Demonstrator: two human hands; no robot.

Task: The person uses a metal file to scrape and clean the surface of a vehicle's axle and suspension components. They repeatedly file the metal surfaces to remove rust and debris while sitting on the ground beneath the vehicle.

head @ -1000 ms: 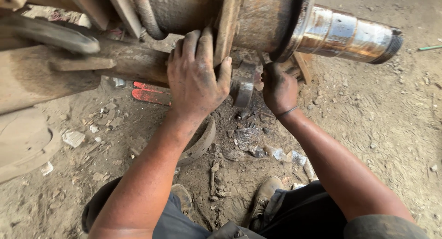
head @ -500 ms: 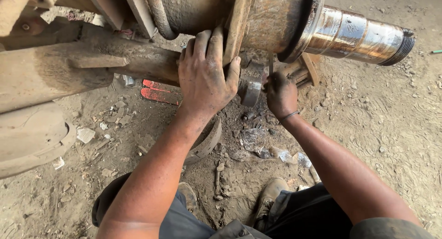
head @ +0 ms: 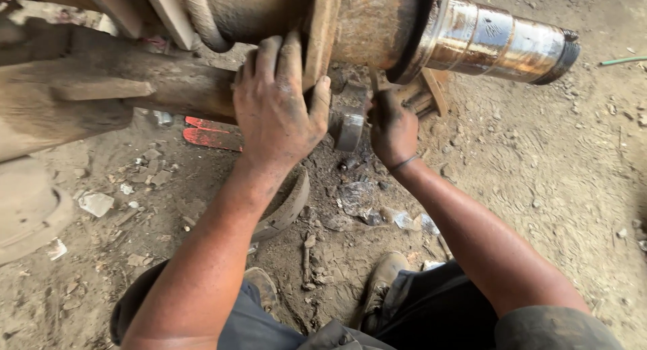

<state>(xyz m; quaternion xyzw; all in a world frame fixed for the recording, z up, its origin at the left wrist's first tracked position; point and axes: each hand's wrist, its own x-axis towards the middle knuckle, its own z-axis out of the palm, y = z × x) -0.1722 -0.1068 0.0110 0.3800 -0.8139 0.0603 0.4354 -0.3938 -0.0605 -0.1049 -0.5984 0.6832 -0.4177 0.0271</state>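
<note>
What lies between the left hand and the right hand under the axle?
In the head view, a short grey metal cylinder sits between the left hand and right hand.

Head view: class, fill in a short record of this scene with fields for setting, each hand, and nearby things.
Setting: dirt ground under a rusty axle with a shiny metal end
Left hand: flat against the rusty plate on the axle
Right hand: closed around a thin tool, below the axle
Nearby: red tool on the ground, curved metal piece, boots
</note>
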